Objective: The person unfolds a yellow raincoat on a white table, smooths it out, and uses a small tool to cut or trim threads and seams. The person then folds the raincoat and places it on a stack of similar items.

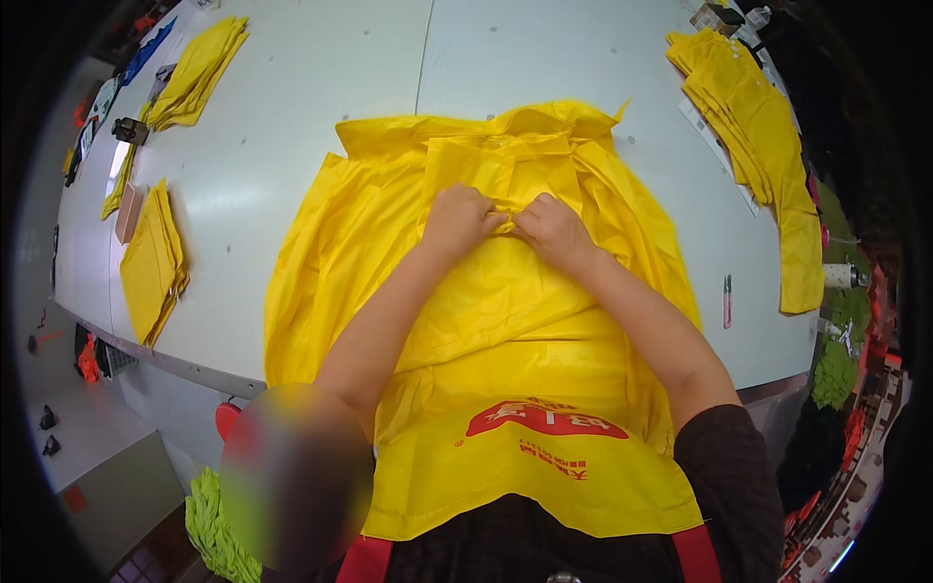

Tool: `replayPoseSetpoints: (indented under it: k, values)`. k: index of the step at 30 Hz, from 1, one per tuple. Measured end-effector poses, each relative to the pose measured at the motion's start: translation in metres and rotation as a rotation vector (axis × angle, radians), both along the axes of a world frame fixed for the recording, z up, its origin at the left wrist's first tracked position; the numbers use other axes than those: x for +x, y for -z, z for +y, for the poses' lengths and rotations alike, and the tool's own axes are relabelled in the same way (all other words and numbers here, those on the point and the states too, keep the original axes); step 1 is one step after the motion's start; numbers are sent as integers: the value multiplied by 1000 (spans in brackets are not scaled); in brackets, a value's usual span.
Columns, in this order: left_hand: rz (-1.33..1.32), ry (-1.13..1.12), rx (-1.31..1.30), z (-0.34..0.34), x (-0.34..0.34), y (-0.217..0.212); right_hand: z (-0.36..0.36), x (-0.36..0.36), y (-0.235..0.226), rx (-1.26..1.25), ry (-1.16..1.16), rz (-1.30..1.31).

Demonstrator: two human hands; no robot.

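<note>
A thin yellow garment [330, 262], jacket-like with a collar-like edge at its far end, lies spread and rumpled in front of me. My left hand [457, 223] and my right hand [554, 233] meet near its upper middle, over a placket-like strip. Each has its fingers closed on a gathered bit of the fabric, and the two pinches are almost touching. The fingertips are partly hidden, so any small fastener between them cannot be made out. Toward my body the garment runs up to a yellow apron bib [603, 500] with red straps and a red print.
Folded yellow garments [155, 262] lie on the white table [292, 58] at left, with another folded stack [199, 73] farther back. A long yellow pile [753, 126] lines the right edge. A small pink-handled tool [727, 301] lies right of the garment. A blurred patch covers the lower left.
</note>
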State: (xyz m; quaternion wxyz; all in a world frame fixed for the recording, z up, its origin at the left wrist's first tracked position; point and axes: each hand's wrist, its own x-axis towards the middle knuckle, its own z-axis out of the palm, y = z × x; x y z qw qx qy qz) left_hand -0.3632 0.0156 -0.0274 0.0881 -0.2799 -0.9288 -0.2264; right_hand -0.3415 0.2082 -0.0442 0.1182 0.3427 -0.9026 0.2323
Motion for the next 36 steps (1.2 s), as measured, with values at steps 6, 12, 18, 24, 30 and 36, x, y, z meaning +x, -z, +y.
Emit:
replayPoseSetpoints:
  k: [6, 12, 18, 24, 30, 36]
  values:
    - [136, 159, 15, -1, 15, 15, 0, -7, -3, -21, -4, -208]
    - [184, 107, 54, 0, 17, 23, 26, -45, -37, 114, 360, 306]
    - [237, 13, 55, 3, 24, 25, 18, -52, -59, 244, 445, 34]
    - [259, -3, 60, 1, 28, 27, 5, -50, -51, -75, 481, -515]
    - [268, 15, 85, -2, 25, 31, 11, -43, -40, -75, 258, -291]
    - [220, 29, 110, -1, 18, 25, 12, -37, -23, 21, 130, -596]
